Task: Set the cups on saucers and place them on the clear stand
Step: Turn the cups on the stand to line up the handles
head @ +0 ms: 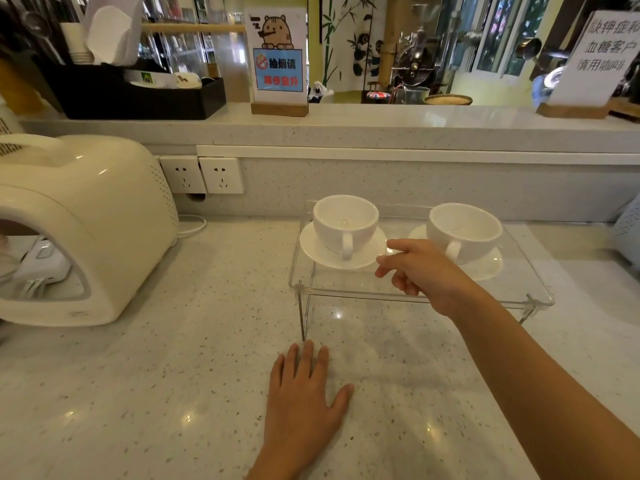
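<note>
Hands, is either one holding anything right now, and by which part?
Nothing is held. The left hand lies flat on the counter. The right hand hovers with fingers loosely curled between the two cups on the clear stand, gripping neither.

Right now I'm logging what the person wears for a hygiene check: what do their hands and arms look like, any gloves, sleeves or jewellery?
Both are bare. The left hand and the right hand show no gloves, rings or watch, and the right forearm is uncovered as far as the frame shows, with no sleeve in view. Nails look short and unpainted.
</note>
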A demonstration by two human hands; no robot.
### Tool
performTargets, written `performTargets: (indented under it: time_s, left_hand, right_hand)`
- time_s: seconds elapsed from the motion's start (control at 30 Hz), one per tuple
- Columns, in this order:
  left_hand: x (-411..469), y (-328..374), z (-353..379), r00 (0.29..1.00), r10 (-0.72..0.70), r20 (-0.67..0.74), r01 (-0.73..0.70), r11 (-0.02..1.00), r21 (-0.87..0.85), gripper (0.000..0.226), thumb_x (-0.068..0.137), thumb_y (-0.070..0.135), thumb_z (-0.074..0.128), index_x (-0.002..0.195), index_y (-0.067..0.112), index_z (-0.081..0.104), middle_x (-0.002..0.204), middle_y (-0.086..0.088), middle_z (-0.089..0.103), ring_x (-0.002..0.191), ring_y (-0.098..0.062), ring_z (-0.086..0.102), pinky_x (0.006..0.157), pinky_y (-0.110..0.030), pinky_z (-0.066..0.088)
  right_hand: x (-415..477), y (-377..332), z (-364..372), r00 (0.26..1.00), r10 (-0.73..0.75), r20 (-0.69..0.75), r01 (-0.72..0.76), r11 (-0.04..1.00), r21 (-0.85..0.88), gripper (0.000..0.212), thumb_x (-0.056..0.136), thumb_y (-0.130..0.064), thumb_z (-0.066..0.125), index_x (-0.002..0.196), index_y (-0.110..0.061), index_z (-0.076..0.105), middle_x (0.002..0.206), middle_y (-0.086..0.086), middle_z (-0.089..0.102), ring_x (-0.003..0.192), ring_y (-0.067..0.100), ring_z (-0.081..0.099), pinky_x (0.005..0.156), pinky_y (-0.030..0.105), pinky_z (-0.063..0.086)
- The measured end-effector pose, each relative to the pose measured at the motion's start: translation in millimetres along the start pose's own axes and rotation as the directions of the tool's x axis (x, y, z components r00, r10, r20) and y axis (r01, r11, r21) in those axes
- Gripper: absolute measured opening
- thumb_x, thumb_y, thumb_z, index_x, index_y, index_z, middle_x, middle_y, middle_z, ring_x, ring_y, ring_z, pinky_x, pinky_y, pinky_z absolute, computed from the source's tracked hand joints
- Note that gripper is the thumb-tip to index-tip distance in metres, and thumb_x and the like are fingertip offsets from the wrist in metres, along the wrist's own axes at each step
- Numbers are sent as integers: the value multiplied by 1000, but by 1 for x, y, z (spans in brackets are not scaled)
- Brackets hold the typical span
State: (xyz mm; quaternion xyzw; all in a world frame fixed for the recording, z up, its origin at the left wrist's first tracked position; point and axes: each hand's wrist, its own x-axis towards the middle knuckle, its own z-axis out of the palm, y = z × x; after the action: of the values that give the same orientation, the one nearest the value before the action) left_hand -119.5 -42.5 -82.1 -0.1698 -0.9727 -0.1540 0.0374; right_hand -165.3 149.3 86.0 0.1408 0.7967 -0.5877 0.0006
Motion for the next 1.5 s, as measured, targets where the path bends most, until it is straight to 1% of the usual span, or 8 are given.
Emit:
performTargets:
  time_s: [0.33, 0.57, 0.73, 0.9, 1.07, 1.23, 1.37, 1.5]
  left_hand:
    - [1, -2, 0, 1000, -11, -1, 11, 1000, 23, 82, 74, 74, 2, 144, 31, 10, 158, 3, 10, 144, -19, 2, 112, -35, -8]
    - [2, -3, 1, 1000, -25, 10, 25, 999, 28, 79, 77, 74, 8, 144, 32, 12, 157, 4, 13, 143, -19, 6, 115, -38, 0]
    - [2, 0, -1, 1000, -25, 11, 25, 999, 31, 86, 70, 74, -2, 143, 32, 16, 156, 3, 17, 143, -20, 10, 115, -38, 4]
    - [2, 0, -3, 999, -29, 37, 28, 999, 20, 78, 78, 72, 9, 143, 32, 16, 157, 3, 16, 143, -20, 8, 117, -39, 5]
    - [0, 3, -8, 998, -35, 53, 34, 999, 20, 75, 79, 70, 13, 143, 31, 19, 156, 3, 18, 143, -20, 10, 116, -39, 7]
    - [0, 4, -9, 997, -32, 73, 30, 999, 29, 71, 83, 68, 20, 144, 31, 16, 157, 3, 15, 143, -19, 8, 117, -39, 7]
    - [-1, 6, -12, 999, -16, 28, 15, 999, 48, 95, 65, 75, -7, 143, 29, 21, 156, 1, 20, 143, -21, 13, 116, -39, 10]
    - [0, 5, -11, 1000, -25, 2, 25, 999, 21, 116, 52, 78, -27, 141, 28, 28, 154, 0, 26, 141, -23, 19, 115, -40, 12]
  right_hand:
    - [-6, -1, 0, 999, -13, -42, 14, 1000, 17, 42, 87, -19, 58, 126, -7, 49, 82, 5, 67, 59, 12, 58, 51, 21, 48]
    - [-33, 4, -21, 980, -172, -99, 155, 975, -159, 27, 89, -21, 54, 113, -11, 59, 89, -1, 65, 79, 13, 63, 69, 22, 53]
    - [-58, 15, -47, 930, -266, -253, 273, 962, -9, 11, 89, -14, 54, 91, -17, 64, 75, 3, 67, 56, 7, 65, 53, 20, 56]
    - [-58, 29, -72, 891, -22, -453, 135, 966, 219, 15, 88, -6, 51, 79, -6, 63, 68, 15, 67, 50, 19, 68, 48, 25, 56]
    - [-48, 36, -87, 893, 199, -403, -21, 914, 405, 9, 88, 1, 47, 90, 6, 54, 74, 23, 68, 63, 29, 72, 62, 29, 61]
    - [-37, 29, -97, 900, 254, -354, -134, 935, 329, 27, 88, 0, 51, 113, 8, 46, 87, 28, 66, 63, 30, 70, 56, 31, 60]
    - [-29, 25, -101, 886, 284, -366, -228, 955, 190, 28, 86, -1, 57, 111, 8, 47, 86, 27, 66, 52, 26, 68, 50, 30, 60]
    - [-18, 21, -99, 877, 252, -409, -255, 966, 49, 21, 85, 1, 58, 100, 4, 43, 101, 30, 62, 54, 28, 66, 48, 32, 59]
